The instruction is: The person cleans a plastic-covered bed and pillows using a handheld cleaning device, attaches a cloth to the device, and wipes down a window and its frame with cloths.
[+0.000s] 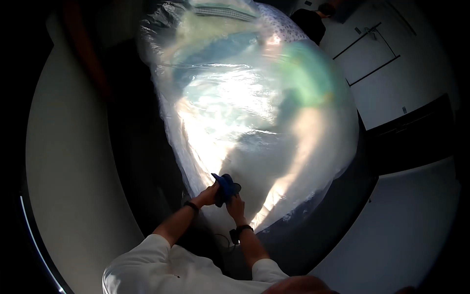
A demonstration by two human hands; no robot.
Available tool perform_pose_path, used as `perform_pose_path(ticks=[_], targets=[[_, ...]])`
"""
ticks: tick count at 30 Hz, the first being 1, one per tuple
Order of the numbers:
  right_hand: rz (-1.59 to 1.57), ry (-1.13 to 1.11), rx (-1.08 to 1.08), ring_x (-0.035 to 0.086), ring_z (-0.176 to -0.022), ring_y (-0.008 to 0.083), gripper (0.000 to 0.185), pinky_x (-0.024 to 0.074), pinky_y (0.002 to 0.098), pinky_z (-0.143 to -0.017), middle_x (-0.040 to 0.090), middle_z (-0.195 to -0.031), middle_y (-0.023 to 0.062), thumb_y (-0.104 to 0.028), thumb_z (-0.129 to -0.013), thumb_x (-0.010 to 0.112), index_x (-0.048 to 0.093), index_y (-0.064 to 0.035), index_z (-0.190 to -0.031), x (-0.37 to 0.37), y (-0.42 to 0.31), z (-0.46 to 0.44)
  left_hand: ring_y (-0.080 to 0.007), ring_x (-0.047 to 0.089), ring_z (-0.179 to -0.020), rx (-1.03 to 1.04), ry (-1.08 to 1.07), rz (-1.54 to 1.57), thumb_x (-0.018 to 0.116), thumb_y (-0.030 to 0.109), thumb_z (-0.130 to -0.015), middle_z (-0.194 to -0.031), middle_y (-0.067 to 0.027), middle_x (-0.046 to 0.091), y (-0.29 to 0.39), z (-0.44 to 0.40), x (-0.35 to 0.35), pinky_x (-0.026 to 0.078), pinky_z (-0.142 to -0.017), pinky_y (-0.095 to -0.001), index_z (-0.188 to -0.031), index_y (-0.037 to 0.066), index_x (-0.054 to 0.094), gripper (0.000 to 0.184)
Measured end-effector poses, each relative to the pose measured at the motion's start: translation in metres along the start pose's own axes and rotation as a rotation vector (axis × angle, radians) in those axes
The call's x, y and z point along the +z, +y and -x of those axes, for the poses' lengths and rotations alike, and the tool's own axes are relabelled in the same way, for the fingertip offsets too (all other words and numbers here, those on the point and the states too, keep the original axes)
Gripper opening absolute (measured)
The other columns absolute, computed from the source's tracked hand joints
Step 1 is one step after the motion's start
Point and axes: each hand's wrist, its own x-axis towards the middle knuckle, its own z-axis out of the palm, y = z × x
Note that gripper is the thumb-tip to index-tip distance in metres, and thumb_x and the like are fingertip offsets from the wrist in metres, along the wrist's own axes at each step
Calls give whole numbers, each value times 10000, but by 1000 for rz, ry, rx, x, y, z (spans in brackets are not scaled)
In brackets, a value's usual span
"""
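Out in front of me, my left hand [209, 194] is wrapped round one side of a blue-and-dark object [226, 188]. My right hand [236, 207] grips the lower right of this same object. It has a pointed blue edge and a rounded dark part, but its kind is too dim to make out. Just beyond my hands stands a very large bundle wrapped in clear plastic [254, 157]. Pale, green and blue-grey contents show through the film. Whether the blue object touches the plastic, I cannot tell.
A light wall or panel [73, 161] runs along the left. On the right are pale panels [387, 59] with dark edges and a light surface [387, 230] lower down. Another person in dark clothing [311, 24] is behind the bundle. A thin cable [226, 240] hangs near my right wrist.
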Motion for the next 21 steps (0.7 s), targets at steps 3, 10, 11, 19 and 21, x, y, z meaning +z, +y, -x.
perform_pose_path(ticks=[3,10,11,19,21], targets=[[-305,-129,224,597,-1041,423,494,505,527,-832,600,-1144,216,-122,-843,610,478,-80,-1317,46,24,-20,-449,431,-1322,-60,72,-345,729,200,-775,-1379,-281,477,-59,-15,71,421,-1052,-489,-1448,-6,315,816],[-338,-141,-3,461,-1258,457,720,409,490,-1026,459,-1380,282,-75,-812,654,353,-60,-1466,81,33,34,-407,313,-1418,-115,-147,-447,683,175,-817,-1479,-244,377,-42,29,94,326,-1095,-604,-1445,28,364,719],[-355,-11,-104,449,-1257,466,741,403,492,-1030,448,-1376,284,-81,-803,675,352,-49,-1469,77,27,41,-399,307,-1429,-141,-228,-461,651,167,-845,-1489,-235,374,-27,36,79,297,-1123,-583,-1437,52,386,659],[-130,-22,-20,484,-1166,462,624,421,492,-1004,442,-1267,289,-148,-813,741,475,-7,-1360,17,44,-64,-393,581,-1111,-296,-11,-354,617,123,-823,-1278,-214,536,8,-28,62,553,-821,-504,-1415,56,412,629],[-183,-19,16,480,-1166,461,616,421,505,-993,447,-1258,286,-137,-776,764,490,-8,-1312,27,41,-63,-388,583,-1103,-296,-13,-391,616,122,-824,-1251,-207,546,11,-11,60,551,-828,-501,-1405,51,420,617]])
